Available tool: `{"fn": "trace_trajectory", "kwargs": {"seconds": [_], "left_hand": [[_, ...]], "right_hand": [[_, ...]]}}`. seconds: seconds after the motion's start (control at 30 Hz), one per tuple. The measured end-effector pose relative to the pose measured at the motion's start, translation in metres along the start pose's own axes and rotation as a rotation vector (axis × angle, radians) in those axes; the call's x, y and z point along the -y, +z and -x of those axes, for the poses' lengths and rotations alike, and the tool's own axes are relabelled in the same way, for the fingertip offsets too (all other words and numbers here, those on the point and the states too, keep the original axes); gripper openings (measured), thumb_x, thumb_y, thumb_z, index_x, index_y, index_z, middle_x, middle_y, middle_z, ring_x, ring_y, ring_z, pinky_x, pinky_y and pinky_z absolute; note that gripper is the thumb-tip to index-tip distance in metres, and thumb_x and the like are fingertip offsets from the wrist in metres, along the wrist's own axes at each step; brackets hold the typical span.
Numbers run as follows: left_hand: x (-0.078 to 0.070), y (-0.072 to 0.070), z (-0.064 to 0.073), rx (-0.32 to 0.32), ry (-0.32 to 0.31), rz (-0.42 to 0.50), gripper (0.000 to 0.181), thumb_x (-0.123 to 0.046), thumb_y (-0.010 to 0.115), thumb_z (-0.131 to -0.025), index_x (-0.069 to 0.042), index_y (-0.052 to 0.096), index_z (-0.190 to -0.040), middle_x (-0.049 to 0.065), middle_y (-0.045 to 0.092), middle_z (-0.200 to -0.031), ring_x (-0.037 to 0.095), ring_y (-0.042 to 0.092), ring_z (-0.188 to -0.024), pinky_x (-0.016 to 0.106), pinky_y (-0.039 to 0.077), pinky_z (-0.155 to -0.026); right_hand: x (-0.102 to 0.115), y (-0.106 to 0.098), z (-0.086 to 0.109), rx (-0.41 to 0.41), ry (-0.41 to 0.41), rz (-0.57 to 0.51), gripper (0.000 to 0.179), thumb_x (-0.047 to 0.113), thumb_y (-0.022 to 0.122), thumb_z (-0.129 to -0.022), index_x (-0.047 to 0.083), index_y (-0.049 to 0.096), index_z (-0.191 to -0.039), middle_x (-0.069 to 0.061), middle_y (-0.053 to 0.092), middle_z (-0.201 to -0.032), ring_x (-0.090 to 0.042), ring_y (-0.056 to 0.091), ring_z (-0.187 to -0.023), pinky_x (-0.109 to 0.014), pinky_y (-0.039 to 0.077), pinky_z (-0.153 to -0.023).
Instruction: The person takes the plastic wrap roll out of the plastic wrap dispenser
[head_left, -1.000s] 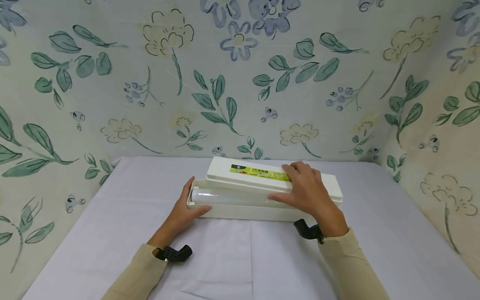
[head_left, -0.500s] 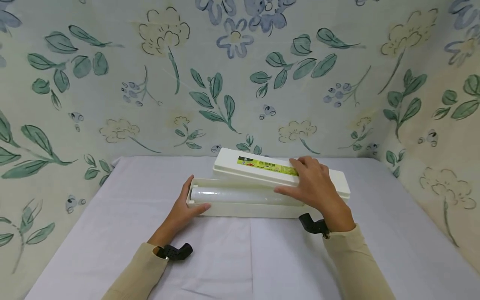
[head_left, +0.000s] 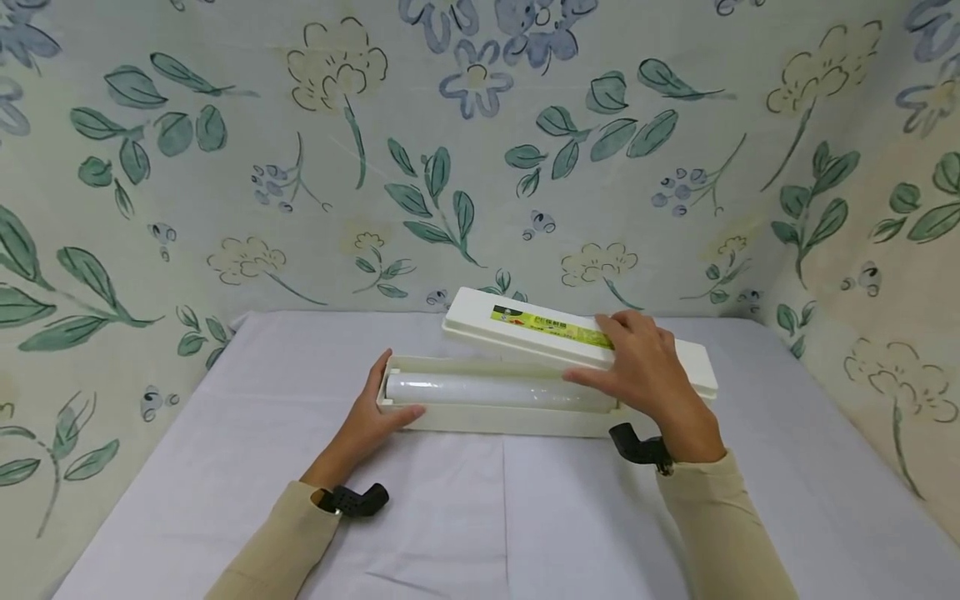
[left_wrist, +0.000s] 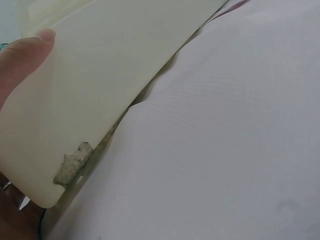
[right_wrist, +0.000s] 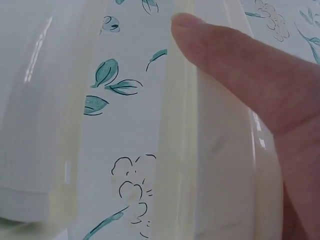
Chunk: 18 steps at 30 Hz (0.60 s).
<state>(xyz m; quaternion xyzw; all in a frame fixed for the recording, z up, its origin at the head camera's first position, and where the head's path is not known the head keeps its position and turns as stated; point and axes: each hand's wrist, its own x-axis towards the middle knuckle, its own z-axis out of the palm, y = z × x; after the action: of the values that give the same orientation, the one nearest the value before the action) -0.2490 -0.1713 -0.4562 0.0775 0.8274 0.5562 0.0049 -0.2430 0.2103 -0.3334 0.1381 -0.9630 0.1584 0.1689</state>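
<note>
A long white cling film box (head_left: 510, 421) lies crosswise on the table, uncovered, with a white roll of cling film (head_left: 487, 390) inside. My left hand (head_left: 367, 423) grips its left end, thumb on the front wall. The left wrist view shows that thumb (left_wrist: 22, 57) against the wall, with a rough grey patch (left_wrist: 74, 165) near the lower corner. Behind and above the box's right part, my right hand (head_left: 648, 367) holds the white lid (head_left: 468, 310), which slants down to the right and bears a yellow-green label (head_left: 551, 326). In the right wrist view the thumb (right_wrist: 235, 62) presses the lid's edge.
A white cloth (head_left: 450, 517) covers the table, lightly creased in front of the box. Floral fabric (head_left: 480, 192) hangs behind the table and along both sides. Black wrist cameras (head_left: 360, 501) sit on both wrists.
The right hand has carried the lid up, back and to the right off the box, baring more of the roll. The left hand keeps its grip on the box's left end.
</note>
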Motion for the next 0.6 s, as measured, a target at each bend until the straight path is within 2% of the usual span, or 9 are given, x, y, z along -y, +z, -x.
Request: {"fn": "trace_trajectory", "kwargs": {"seconds": [0.37,0.5,0.6], "left_hand": [[0.001,0.001,0.002,0.007,-0.017,0.054,0.107,-0.032,0.08,-0.079,-0.032,0.004,-0.155,0.008,0.03,-0.151,0.032,0.038,-0.129,0.057,0.028,-0.108],[-0.001,0.003,0.002,0.016,-0.009,0.042,0.107,-0.034,0.079,-0.079,-0.033,0.004,-0.155,0.008,0.029,-0.152,0.032,0.038,-0.13,0.057,0.03,-0.107],[-0.003,0.002,0.002,-0.002,-0.003,0.024,0.106,-0.034,0.079,-0.079,-0.033,0.005,-0.155,0.007,0.029,-0.153,0.032,0.037,-0.131,0.057,0.028,-0.108]], "right_hand": [[-0.006,-0.006,0.003,0.037,0.047,0.006,0.097,0.051,0.082,-0.07,-0.001,0.043,-0.143,-0.022,0.045,-0.13,-0.041,0.039,-0.116,-0.063,0.02,-0.101],[-0.011,-0.01,0.005,0.026,0.046,0.017,0.096,0.048,0.082,-0.071,-0.001,0.043,-0.143,-0.023,0.044,-0.13,-0.043,0.036,-0.118,-0.064,0.019,-0.101],[-0.013,-0.011,0.004,0.02,0.039,0.016,0.094,0.049,0.081,-0.073,0.001,0.042,-0.144,-0.023,0.043,-0.129,-0.044,0.035,-0.119,-0.065,0.018,-0.102]]}}
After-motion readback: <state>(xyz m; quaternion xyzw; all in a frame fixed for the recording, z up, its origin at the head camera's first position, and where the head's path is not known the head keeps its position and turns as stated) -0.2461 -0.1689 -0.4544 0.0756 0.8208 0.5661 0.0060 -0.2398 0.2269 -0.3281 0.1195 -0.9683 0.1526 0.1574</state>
